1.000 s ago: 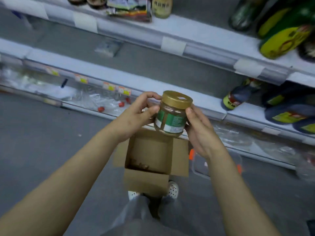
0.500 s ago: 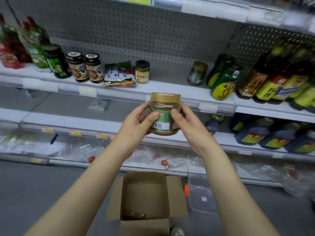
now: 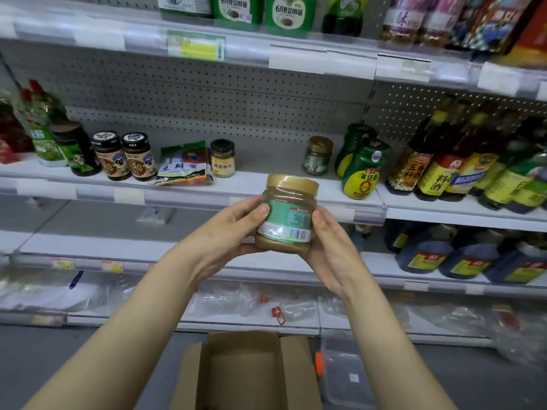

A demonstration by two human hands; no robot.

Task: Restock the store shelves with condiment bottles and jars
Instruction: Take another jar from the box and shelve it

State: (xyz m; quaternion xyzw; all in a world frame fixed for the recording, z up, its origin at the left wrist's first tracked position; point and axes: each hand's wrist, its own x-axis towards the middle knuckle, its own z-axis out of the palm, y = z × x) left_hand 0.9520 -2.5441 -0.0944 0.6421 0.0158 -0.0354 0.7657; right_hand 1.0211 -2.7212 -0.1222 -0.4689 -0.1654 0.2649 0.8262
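**Both hands on the gold-lidded jar (image 3: pixel 285 214)**

Held upright, near and in front of the middle shelf (image 3: pixel 257 186): left hand (image 3: pixel 233 232) and right hand (image 3: pixel 331 250) curled round its sides. Beyond, a gap of shelf between a small yellow-labelled jar (image 3: pixel 222 157) to the left and a green-labelled jar (image 3: pixel 317 155) beside green bottles (image 3: pixel 359 173) to the right. Below, on the floor, an open cardboard box (image 3: pixel 248 371), flaps up; just right of it, a clear plastic tub (image 3: pixel 343 377). Since half a second ago: label turned, barcode now toward the right hand; box lower in view.

jar (image 3: pixel 286 214) btwn hands, box (image 3: pixel 245 371) below

Gold-lidded jar (image 3: pixel 286 214) (green label), brown cardboard box (image 3: pixel 251 371).
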